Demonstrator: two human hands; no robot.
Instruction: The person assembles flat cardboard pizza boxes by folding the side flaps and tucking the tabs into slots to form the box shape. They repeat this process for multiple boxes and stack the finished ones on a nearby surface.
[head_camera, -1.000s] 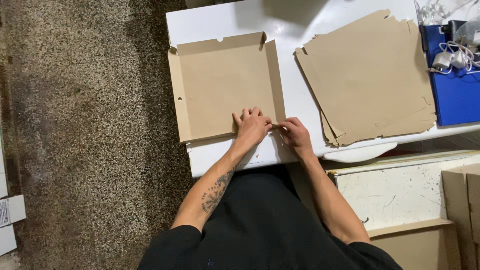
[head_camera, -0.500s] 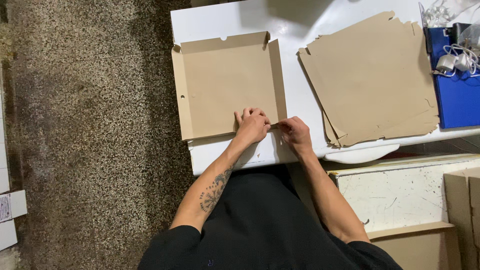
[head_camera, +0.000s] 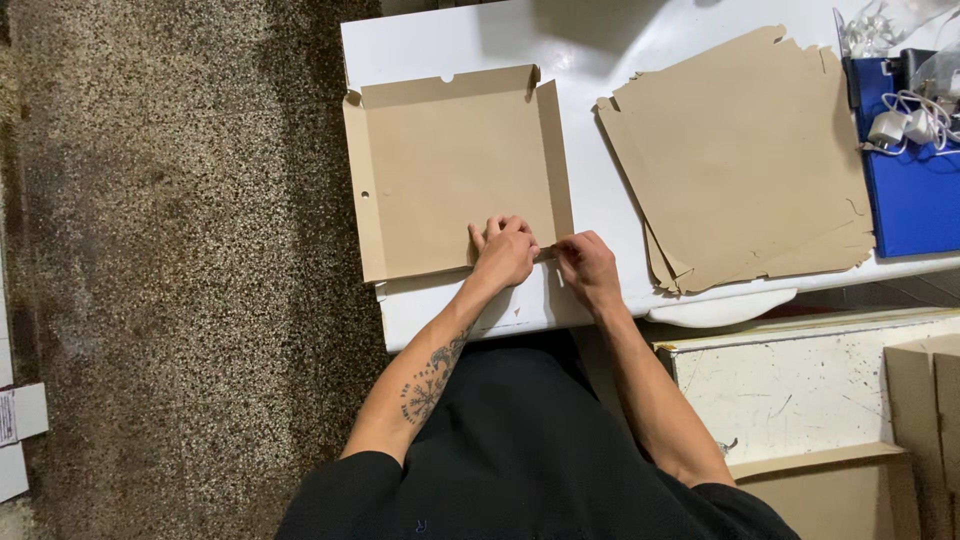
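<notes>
Brown cardboard is what we are folding: a flat, nearly square box tray (head_camera: 455, 170) lying on the white table (head_camera: 600, 60) in the upper middle of the frame. Our left hand (head_camera: 505, 252) is pressing down on the tray's lower right corner, fingers curled and closed on the near flap, while our right hand (head_camera: 585, 268) is pinching the same flap's end just beside it. The far, left and right walls are already looking creased up; the near edge, towards the bottom of the frame, is the one we are judging unfinished. The tray is sitting square to the table edge, with hardly any long axis, its open side facing up. A stack of unfolded blanks (head_camera: 745, 160) is waiting at the upper right.
</notes>
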